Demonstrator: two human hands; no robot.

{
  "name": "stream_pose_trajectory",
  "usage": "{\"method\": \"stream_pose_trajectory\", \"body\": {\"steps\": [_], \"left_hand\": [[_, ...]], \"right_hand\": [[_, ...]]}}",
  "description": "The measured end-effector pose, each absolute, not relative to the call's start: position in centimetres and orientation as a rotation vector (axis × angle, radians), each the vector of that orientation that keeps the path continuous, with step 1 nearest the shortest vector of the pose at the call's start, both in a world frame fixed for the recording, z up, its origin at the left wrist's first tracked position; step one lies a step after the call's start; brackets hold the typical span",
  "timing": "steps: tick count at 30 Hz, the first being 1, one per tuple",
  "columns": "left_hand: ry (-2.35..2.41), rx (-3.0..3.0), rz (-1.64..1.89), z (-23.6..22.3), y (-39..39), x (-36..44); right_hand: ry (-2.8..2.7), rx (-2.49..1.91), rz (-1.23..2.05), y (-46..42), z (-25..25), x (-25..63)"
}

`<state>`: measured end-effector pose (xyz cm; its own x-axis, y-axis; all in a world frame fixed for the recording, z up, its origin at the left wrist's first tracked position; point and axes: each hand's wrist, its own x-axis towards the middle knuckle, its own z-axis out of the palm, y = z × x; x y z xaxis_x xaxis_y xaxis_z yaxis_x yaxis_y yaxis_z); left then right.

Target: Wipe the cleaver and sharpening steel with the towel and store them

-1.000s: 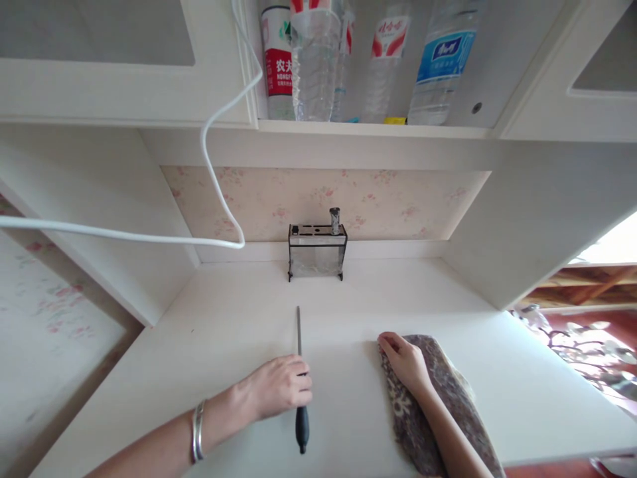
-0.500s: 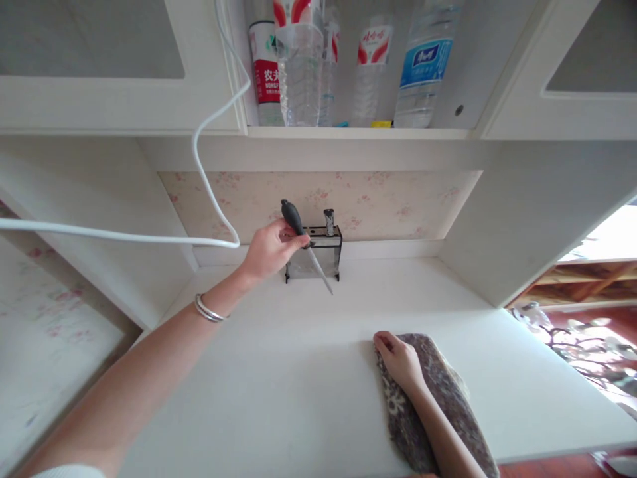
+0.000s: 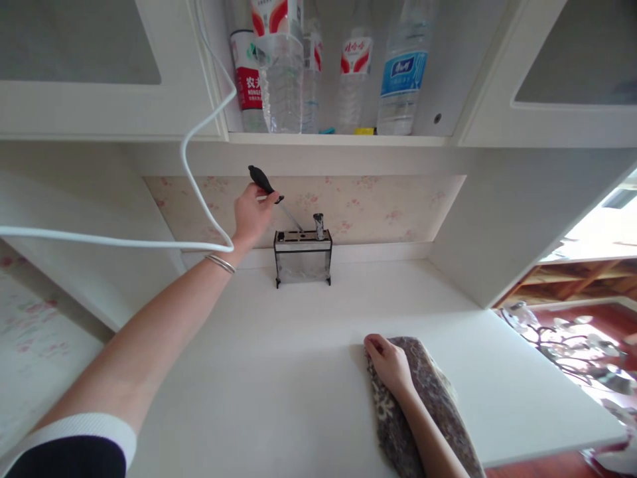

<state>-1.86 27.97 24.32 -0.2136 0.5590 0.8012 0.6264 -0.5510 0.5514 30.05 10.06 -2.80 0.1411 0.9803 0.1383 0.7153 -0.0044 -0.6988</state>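
My left hand [image 3: 253, 211] is closed round the black handle of a honing steel [image 3: 260, 179], above and to the left of the knife block. The thin metal rod slants down to the right, its tip close to the slotted top of the block. This knife block [image 3: 303, 264] has clear sides and a black frame, and stands near the back wall. One patterned handle [image 3: 319, 226] sticks up from its right part. On the counter, my right hand [image 3: 388, 362] is closed at the top left corner of a folded grey-brown cloth [image 3: 432, 392].
A white cable [image 3: 199, 159] hangs down on the left and crosses in front of my left forearm. Overhead, an open shelf [image 3: 338, 139] holds several plastic bottles [image 3: 403, 73]. White side panels flank the counter [image 3: 279, 372]. Its right edge drops towards a red floor.
My left hand has lifted the honing steel up and to the left, and its tip now points at the top of the knife block. The right hand stays on the cloth.
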Motion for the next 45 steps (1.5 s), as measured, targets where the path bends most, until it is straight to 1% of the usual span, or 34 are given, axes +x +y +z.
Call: {"method": "stream_pose_trajectory", "body": {"steps": [5, 10, 16, 24, 33, 37, 45], "left_hand": [[-1.537, -1.944, -1.830, 23.5, 29.4, -1.6], [-1.470, -2.050, -1.714, 24.8, 31.0, -1.3], [-1.519, -2.124, -1.570, 25.7, 33.0, -0.4], [-1.537, -2.172, -1.502, 26.8, 34.5, 0.8], [-1.553, -2.218, -1.192, 27.8, 35.9, 2.8], [-1.642, -2.338, -1.004, 25.9, 36.7, 3.2], [-1.915, -2.317, -0.919, 16.9, 36.7, 2.3]], "right_hand": [[-1.602, -1.771, 0.522, 10.3, -3.2, 30.2], [-1.593, -1.769, 0.521, 10.4, -3.5, 30.2], [-1.578, -1.774, 0.519, 10.4, -3.5, 30.2], [-1.583, -1.799, 0.512, 10.4, -3.4, 30.1], [-1.581, -1.807, 0.490, 10.5, -3.4, 30.0], [-1.570, -1.799, 0.487, 10.5, -3.5, 30.0], [-1.546, -1.792, 0.506, 10.6, -3.6, 30.0]]}}
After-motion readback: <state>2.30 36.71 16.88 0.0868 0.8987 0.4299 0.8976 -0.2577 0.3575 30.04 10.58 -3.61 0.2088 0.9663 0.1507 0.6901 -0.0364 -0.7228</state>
